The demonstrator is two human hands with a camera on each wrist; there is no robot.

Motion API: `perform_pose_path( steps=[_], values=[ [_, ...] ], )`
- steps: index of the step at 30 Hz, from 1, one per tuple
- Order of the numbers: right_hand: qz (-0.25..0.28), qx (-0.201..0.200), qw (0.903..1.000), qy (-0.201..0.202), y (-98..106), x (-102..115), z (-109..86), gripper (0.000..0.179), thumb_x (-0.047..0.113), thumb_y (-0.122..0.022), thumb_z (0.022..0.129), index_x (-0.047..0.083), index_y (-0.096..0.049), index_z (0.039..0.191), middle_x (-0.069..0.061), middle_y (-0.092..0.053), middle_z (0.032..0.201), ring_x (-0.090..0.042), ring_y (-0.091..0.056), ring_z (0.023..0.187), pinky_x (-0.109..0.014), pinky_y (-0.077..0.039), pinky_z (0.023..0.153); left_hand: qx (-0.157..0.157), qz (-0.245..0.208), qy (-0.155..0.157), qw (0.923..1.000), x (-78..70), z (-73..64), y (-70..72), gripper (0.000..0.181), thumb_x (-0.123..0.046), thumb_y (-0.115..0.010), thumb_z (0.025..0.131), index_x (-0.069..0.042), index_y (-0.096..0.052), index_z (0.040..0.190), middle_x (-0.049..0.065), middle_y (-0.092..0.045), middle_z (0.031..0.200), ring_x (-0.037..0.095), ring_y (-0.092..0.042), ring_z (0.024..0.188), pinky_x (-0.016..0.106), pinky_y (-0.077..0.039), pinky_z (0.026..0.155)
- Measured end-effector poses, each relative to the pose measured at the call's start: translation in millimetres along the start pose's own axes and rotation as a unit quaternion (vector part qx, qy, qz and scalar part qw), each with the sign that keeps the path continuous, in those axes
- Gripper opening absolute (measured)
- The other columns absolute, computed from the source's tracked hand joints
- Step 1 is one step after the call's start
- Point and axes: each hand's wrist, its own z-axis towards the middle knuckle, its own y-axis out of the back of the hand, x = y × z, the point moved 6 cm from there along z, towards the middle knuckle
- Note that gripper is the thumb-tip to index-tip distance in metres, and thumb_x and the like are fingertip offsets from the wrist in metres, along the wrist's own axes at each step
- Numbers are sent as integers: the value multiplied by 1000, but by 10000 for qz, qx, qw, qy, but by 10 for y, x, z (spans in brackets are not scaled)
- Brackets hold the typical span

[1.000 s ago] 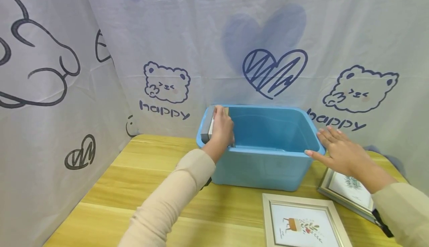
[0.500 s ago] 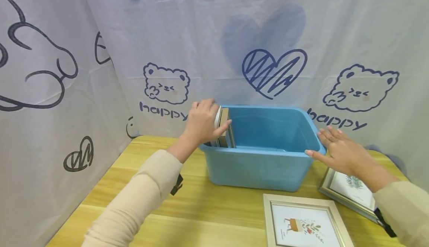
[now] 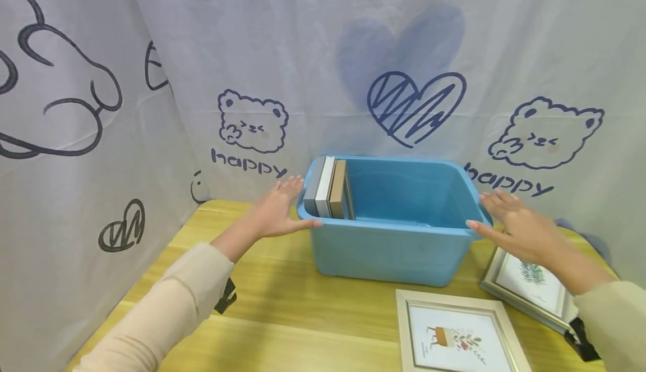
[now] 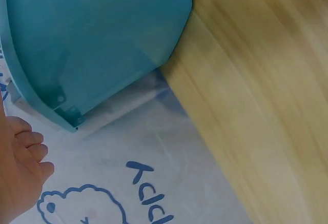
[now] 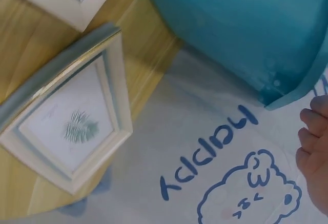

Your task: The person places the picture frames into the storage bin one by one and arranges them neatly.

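A blue plastic bin (image 3: 388, 254) stands on the wooden table between both hands. Several picture frames (image 3: 325, 189), grey, white and tan-edged, stand upright side by side at its left end. My left hand (image 3: 272, 209) is at the left rim with fingers spread and holds nothing; its thumb lies by the front left corner. At the right rim is my right hand (image 3: 522, 229), its fingers straight and thumb near the front right corner. In the left wrist view, the left fingers (image 4: 31, 147) appear beside the bin's end wall. Whether either hand presses the rim is hard to tell.
A cream picture frame (image 3: 404, 327) with a plant print lies flat at the front right of the table (image 3: 303, 316). Beyond it, under the right forearm, another frame (image 3: 530, 282) shows a green leaf print. A printed curtain (image 3: 323, 80) hangs right behind the bin.
My left hand has let go of the frames inside the bin and moved left and out to the left rim. The right hand has stayed at the right rim.
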Motion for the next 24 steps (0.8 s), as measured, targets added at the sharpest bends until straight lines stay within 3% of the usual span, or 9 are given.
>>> perform_pose_path(
  steps=[5, 9, 14, 16, 18, 21, 24],
  values=[
    [325, -1047, 9937, 251, 113, 23, -145, 64, 39, -55, 91, -7, -43, 133, -33, -38, 137, -52, -34, 126, -70, -31, 92, 274, 8, 200, 9994, 39, -18, -72, 100, -62, -58, 79, 3, -21, 145, 19, -17, 153, 33, -15, 143, 46, -13, 117],
    [714, -2185, 9726, 359, 149, 37, -320, 46, 24, -63, 87, -7, -57, 119, -33, -53, 123, -51, -50, 111, -63, -42, 85, 363, 45, 226, 9991, 58, -12, -107, 96, -61, -56, 81, 2, -22, 145, 18, -18, 153, 32, -16, 143, 45, -13, 117],
    [1114, -2883, 9508, 199, -25, 10, -501, 30, 11, -70, 79, -8, -66, 101, -30, -65, 101, -47, -62, 90, -55, -48, 73, 427, -5, 255, 9988, 55, 2, -96, 92, -60, -54, 83, 1, -24, 145, 19, -19, 152, 35, -16, 142, 49, -17, 115],
    [1271, -2856, 9499, 34, -131, -36, -549, 29, 11, -71, 78, -7, -67, 100, -30, -66, 98, -32, -66, 73, -41, -54, 67, 493, 0, 297, 9983, 46, 8, -75, 91, -60, -54, 83, 1, -25, 144, 20, -19, 152, 38, -17, 141, 52, -19, 114],
    [1481, -2782, 9489, -148, -237, -85, -593, 29, 11, -71, 78, -7, -67, 100, -30, -66, 96, -14, -55, 51, -24, -49, 56, 532, 53, 275, 9982, 27, 20, -49, 90, -60, -55, 83, 2, -29, 143, 22, -22, 151, 41, -19, 140, 54, -21, 112],
    [1735, -2523, 9507, -483, -394, -172, -647, 27, 14, -69, 81, -4, -68, 101, -28, -67, 95, -11, -52, 49, -8, -34, 50, 610, 148, 280, 9976, 4, 33, -12, 89, -60, -55, 82, 3, -33, 141, 24, -26, 148, 46, -21, 137, 58, -24, 109],
    [1887, -2115, 9550, -871, -572, -238, -699, 28, 17, -67, 83, -4, -67, 102, -25, -69, 93, -31, -65, 68, -17, -48, 56, 643, 232, 253, 9973, -14, 44, 9, 88, -60, -55, 82, 4, -37, 139, 25, -30, 147, 48, -23, 136, 59, -24, 109]
  ],
)
